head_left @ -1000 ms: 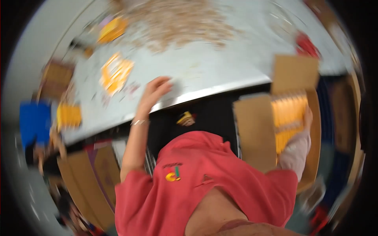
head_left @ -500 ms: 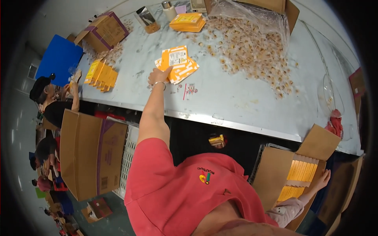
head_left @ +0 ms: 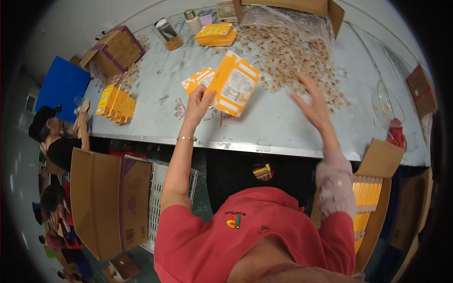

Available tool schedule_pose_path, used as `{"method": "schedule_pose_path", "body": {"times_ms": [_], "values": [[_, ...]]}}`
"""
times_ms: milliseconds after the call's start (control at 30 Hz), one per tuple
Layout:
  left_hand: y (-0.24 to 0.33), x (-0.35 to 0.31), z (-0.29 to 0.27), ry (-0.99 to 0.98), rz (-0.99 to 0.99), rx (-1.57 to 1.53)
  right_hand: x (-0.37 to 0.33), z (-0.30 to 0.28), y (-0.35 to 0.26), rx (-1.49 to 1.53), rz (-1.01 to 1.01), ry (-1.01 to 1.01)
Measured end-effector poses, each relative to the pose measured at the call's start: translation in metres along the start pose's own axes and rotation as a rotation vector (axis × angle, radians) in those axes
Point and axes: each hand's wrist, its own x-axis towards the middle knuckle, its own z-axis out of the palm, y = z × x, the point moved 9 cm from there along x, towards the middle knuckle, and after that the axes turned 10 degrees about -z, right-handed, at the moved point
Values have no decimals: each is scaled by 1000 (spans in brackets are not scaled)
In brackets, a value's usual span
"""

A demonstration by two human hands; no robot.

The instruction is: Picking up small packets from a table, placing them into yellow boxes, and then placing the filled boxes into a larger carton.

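Note:
Between the thumb and fingers of my left hand (head_left: 197, 106) is an orange and white flat carton (head_left: 237, 85), lifted and tilted above the table, its printed panel facing up. Behind it a second flat carton (head_left: 196, 80) of the same kind lies on the table, partly hidden. My right hand (head_left: 312, 106) hovers over the table's front half with fingers apart, holding nothing. It is closest to a heap of small clear-wrapped pieces (head_left: 292, 59) spilling from a plastic liner. At the lower right, a cardboard box (head_left: 380, 158) holds rows of orange cartons (head_left: 365, 195).
Stacked orange cartons stand at the back (head_left: 216, 35) and at the left (head_left: 115, 104). A metal scoop-like container (head_left: 167, 35) and a bottle (head_left: 192, 21) are at the rear. A large cardboard box (head_left: 108, 203) stands left of me. A co-worker (head_left: 63, 146) sits beyond it.
My left hand has picked a flat carton up off the table. My right hand has left the box of packed cartons and come up over the table, fingers spread.

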Motion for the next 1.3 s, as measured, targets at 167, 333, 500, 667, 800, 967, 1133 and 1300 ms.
{"method": "schedule_pose_path", "body": {"times_ms": [167,333,500,667,800,967,1133,1300], "values": [[36,-38,53,-189,-6,-29,12,92,35,593,467,-428],[48,-32,79,-88,126,509,-5,87,7,466,170,-186],[61,-25,106,-139,118,383,-14,57,-17,-286,-241,-276],[81,-32,124,-141,219,564,-21,43,-11,-345,-192,-203],[76,-32,126,-13,167,645,-17,47,-10,-412,-142,-206],[94,-38,131,117,349,593,-26,57,42,399,341,-15],[73,-41,159,-364,217,147,-5,57,6,818,360,-72],[32,-41,151,-301,-249,-37,15,-27,-23,245,4,264]]}}
